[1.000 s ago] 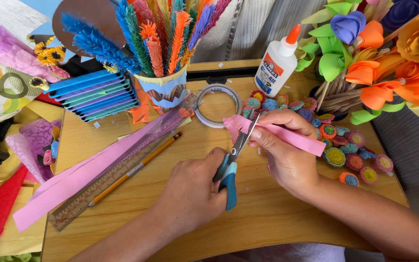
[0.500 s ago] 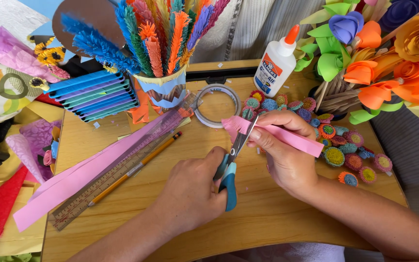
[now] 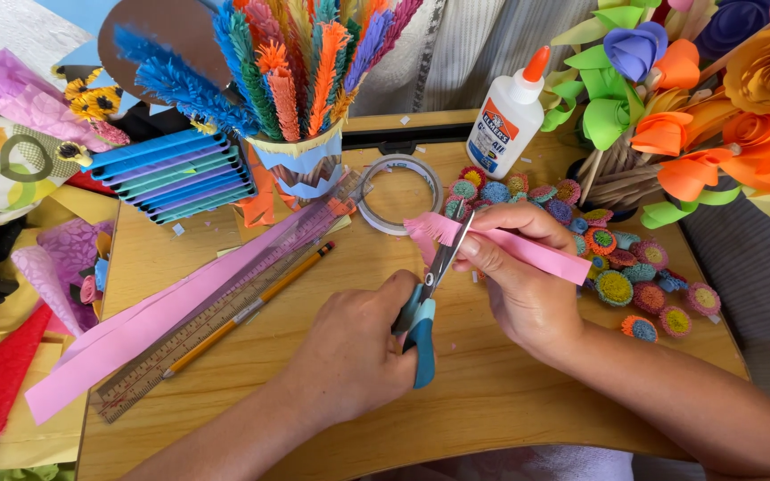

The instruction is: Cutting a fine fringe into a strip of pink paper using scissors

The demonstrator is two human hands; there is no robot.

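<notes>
Two hands busy: left hand (image 3: 349, 352) fingers grip scissors (image 3: 428, 298); right hand (image 3: 520, 272) fingers pinch pink strip (image 3: 528, 250).

table (image 3: 510, 401): pale wood, smooth, faint satin sheen, grain visible
scissors (image 3: 428, 298): bright metal blades, glossy blue plastic handles
strip (image 3: 528, 251): pink paper, matt, one end cut into a fine fringe
long strips (image 3: 135, 334): pink paper, matt, flat
ruler (image 3: 216, 321): clear plastic, glossy, printed scale
pencil (image 3: 251, 307): painted yellow wood, slight shine, metal band near one end
tape roll (image 3: 398, 194): clear glossy film
glue bottle (image 3: 510, 116): white plastic, smooth, orange cap
fringed sticks (image 3: 287, 62): cut paper, feathery, rough-looking, many colours
cup (image 3: 300, 165): paper-wrapped, matt
rolled discs (image 3: 617, 287): coiled fringed paper, fuzzy tops
flowers (image 3: 724, 107): curled paper, matt
</notes>
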